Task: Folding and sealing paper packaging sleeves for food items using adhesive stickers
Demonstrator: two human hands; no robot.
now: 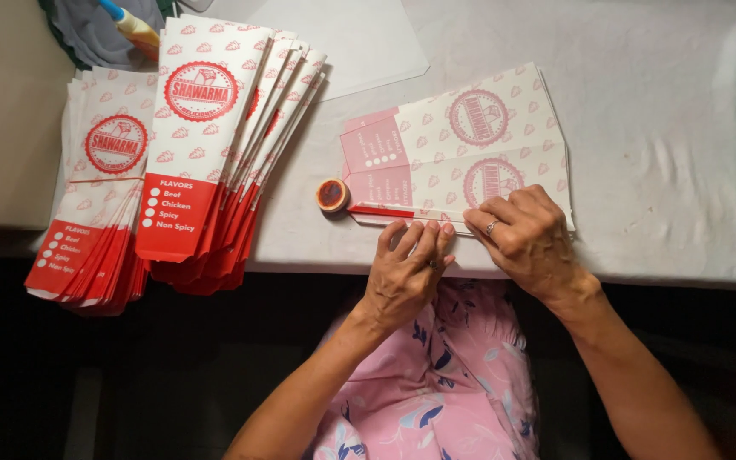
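Item: printed paper sheet (470,145), white and red, lying flat at the near edge of the table (658,170). We see the left hand (406,273) and right hand (530,234) pressing its folded lower edge with flat, unclenched fingers, grasping nothing. Beside it a small round tin (332,195), possibly glue. Farther left, two fanned stacks of finished paper bags (189,153).

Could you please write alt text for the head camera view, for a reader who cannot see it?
Seen from above, a person's left hand and right hand press flat on the near edge of a red-and-white printed paper sheet on a white table. A small round red-brown lid sits at its left end, and two fanned stacks of matching paper bags lie further left.
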